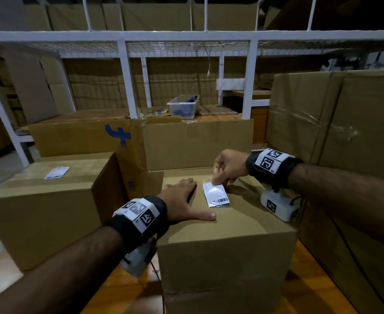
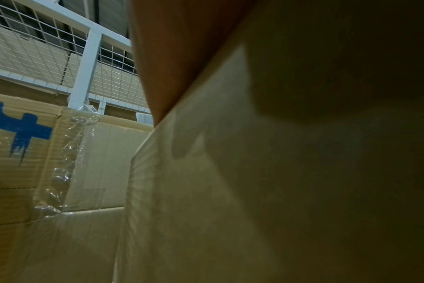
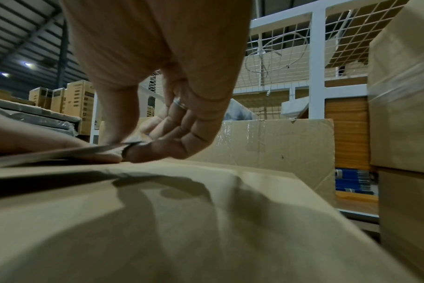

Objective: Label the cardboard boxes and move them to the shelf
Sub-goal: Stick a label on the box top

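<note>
A brown cardboard box [image 1: 229, 250] stands in front of me with a white barcode label [image 1: 216, 194] lying on its top. My left hand [image 1: 184, 200] lies flat on the box top [image 2: 230, 191] just left of the label, fingers straight. My right hand [image 1: 222, 175] pinches the label's far end between thumb and fingers; in the right wrist view the label [image 3: 68, 151] lifts slightly off the box [image 3: 206, 220] at the fingertips [image 3: 143, 153]. A second box [image 1: 48, 207] at the left carries a label [image 1: 57, 172] on its top.
A white wire-mesh shelf [image 1: 186, 39] runs across the back, with a clear plastic bin [image 1: 183, 106] on its lower level. A large open box with a blue mark [image 1: 118, 137] stands behind. Tall taped boxes [image 1: 345, 123] rise at the right. Wooden floor [image 1: 123, 288] shows below.
</note>
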Demonstrator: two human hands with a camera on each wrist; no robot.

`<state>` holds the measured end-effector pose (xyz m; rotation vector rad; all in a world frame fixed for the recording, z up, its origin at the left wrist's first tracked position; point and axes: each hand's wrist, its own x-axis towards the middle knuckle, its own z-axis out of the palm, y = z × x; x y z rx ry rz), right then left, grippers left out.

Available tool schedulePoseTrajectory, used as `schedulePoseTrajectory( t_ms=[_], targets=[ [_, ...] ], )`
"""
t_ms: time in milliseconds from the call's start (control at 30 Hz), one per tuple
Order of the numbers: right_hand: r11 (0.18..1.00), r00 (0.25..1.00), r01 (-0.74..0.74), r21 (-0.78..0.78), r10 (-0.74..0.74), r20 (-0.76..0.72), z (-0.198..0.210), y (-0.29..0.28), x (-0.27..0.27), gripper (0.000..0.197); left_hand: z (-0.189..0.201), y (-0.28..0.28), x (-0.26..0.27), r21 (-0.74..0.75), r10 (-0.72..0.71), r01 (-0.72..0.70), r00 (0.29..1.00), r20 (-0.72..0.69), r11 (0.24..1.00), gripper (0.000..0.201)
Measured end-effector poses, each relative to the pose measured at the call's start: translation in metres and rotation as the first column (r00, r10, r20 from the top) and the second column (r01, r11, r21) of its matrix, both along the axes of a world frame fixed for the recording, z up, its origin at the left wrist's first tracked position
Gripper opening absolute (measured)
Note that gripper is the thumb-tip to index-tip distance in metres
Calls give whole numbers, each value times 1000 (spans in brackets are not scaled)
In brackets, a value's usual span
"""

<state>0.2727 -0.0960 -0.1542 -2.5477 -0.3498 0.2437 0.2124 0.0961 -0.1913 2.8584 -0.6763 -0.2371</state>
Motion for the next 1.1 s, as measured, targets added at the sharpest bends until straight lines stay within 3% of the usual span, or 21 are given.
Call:
schedulePoseTrajectory(
  t_ms=[133,333,633,833,933,1100],
  targets=[
    [996,998,29,87,-25,-50,2,-5,-2,32,1,0,-1,-2,9,-9,1000,-15,1000,103],
    [989,994,22,146,-5,-113,13,-16,-16,15,2,-1,-2,18,26,-26,999,-23,999,102],
    [990,998,4,144,-13,65,40,-30,-62,14,4,-2,-5,6,54,-54,998,-20,999,106],
    [986,994,9,165,-28,108,36,-46,-99,13,28,-8,-17,101,84,-87,996,39,991,85],
    [969,992,-15,246,-17,125,34,-60,-116,18,49,-8,-35,36,64,-67,995,83,997,95],
    [938,992,-72,340,33,118,26,-72,-142,21,68,-14,-87,-60,-19,29,988,156,998,86]
  ],
)
